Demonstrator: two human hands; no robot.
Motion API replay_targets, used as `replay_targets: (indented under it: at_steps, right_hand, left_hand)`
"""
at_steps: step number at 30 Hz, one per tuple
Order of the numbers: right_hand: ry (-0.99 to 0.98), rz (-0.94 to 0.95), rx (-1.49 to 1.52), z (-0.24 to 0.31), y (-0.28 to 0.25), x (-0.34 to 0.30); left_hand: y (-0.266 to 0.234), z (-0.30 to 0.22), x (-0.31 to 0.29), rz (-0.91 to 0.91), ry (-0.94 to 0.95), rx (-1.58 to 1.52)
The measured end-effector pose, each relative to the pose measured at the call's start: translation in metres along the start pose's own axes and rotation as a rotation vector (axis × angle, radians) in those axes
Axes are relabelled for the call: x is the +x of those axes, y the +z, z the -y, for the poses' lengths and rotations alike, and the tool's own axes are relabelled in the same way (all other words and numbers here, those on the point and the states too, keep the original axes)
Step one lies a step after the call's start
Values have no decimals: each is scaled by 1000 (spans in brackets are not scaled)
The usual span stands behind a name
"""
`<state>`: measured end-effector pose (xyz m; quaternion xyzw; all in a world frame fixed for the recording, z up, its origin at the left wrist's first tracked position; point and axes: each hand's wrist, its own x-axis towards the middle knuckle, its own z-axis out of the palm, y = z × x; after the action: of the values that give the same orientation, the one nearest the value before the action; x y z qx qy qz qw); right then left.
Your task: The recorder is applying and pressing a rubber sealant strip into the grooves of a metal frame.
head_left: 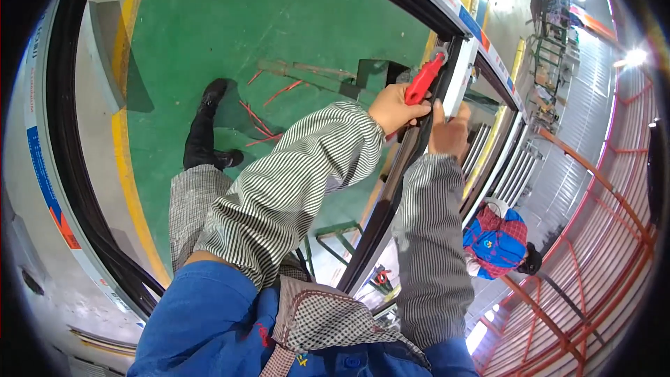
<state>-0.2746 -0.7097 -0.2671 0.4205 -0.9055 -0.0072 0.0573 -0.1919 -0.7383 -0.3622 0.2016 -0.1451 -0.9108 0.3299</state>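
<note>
A red-handled roller tool [424, 84] is gripped in my left hand [396, 109]. Its small wheel end lies against the inner edge of a white-faced frame bar [461, 73]. My right hand [449, 132] is closed around that same bar just below the tool, thumb on the near side and fingers on the far side. A dark rubber strip [423, 141] runs along the bar beside both hands. The bar belongs to a large window frame [58, 108] with dark inner edges, which surrounds my arms.
Through the frame opening show a green floor [202, 21], red strips [258, 122], a grey panel [106, 52] and a green metal stand [338, 234]. At right are a person in a blue vest [497, 241], orange rails [593, 167] and loaded racks [551, 49].
</note>
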Motion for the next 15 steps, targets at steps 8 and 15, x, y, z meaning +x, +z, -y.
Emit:
replay_targets:
  at_steps: [8,15]
  right_hand:
    - [-203,46,301,-31,11,21]
    - [-154,105,303,-27,7,15]
  left_hand:
    - [1,7,-29,-195,33,372]
    - [0,60,-126,-9,-109,896]
